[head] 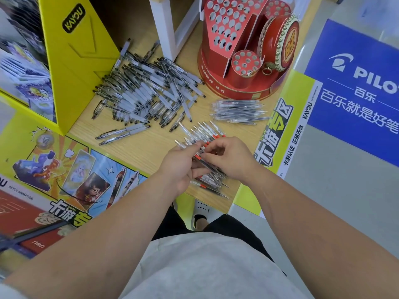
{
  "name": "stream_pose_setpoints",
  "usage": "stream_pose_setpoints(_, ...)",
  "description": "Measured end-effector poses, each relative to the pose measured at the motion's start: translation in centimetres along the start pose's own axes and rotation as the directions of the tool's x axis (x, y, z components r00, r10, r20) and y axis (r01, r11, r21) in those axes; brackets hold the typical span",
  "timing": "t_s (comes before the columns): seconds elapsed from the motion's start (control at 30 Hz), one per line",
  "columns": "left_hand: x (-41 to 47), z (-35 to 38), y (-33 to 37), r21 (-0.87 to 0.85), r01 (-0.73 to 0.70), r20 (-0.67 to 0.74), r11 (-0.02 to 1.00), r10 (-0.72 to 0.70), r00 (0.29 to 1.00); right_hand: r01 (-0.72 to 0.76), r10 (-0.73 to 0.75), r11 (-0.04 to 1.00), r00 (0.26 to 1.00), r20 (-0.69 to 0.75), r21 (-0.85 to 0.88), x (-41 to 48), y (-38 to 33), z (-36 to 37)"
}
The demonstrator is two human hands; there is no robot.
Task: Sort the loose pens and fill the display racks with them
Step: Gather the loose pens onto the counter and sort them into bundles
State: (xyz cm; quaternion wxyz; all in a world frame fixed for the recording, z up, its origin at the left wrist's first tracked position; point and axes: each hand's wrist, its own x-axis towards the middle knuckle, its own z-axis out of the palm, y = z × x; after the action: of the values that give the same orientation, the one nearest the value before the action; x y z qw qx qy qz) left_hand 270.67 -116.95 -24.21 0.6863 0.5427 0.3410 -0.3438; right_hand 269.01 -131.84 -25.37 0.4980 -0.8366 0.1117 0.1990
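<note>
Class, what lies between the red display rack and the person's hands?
Head view: a small pile of clear pens lies between the red display rack and the left hand and right hand.

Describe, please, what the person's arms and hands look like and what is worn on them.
The left forearm and right forearm are bare, with no sleeve over them. The left hand and right hand carry no gloves, rings, watch or bracelet that I can see. Below them shows a light grey top.
</note>
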Motion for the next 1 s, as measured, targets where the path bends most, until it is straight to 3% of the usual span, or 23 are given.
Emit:
stream_pose_setpoints(0.17,0.2,-0.9,-0.6,0.049,-0.009,-0.043,0.999,0.011,0.999,-0.036,0.020,0.977,0.997,-0.079,-0.209,0.2,1.1,-0.3)
stream_pose_setpoints(0.3,0.2,-2.3,-0.7,0.020,-0.054,-0.133,0.998,0.056,0.990,-0.003,-0.041,0.889,0.995,-0.086,-0.458,-0.4,1.5,0.0)
stream_pose_setpoints(0.47,-0.2,-2.8,-0.6,-0.006,-0.093,-0.155,0.996,0.091,0.984,0.018,-0.074,0.800,0.995,-0.068,-0.600,-0.5,1.5,0.2)
stream_pose_setpoints(0.53,-0.3,-2.5,-0.5,-0.007,-0.101,-0.149,0.995,0.099,0.984,0.059,-0.129,0.847,0.987,-0.096,-0.528,-0.8,1.0,0.1)
stream_pose_setpoints(0.6,-0.4,-2.1,-0.4,-0.024,-0.104,-0.124,0.994,0.100,0.987,0.109,-0.138,0.956,0.987,-0.088,-0.273,-1.2,0.1,0.1)
stream_pose_setpoints(0.67,-0.4,-1.5,-0.2,-0.028,-0.109,-0.091,0.994,0.106,0.990,0.108,-0.109,0.992,0.994,-0.004,-0.063,-1.6,-0.8,0.1)
stream_pose_setpoints(1.0,-0.5,-0.8,0.3,-0.052,-0.048,0.013,0.998,0.049,0.999,0.058,-0.057,0.998,0.995,0.087,-0.001,-1.0,0.7,-0.3)
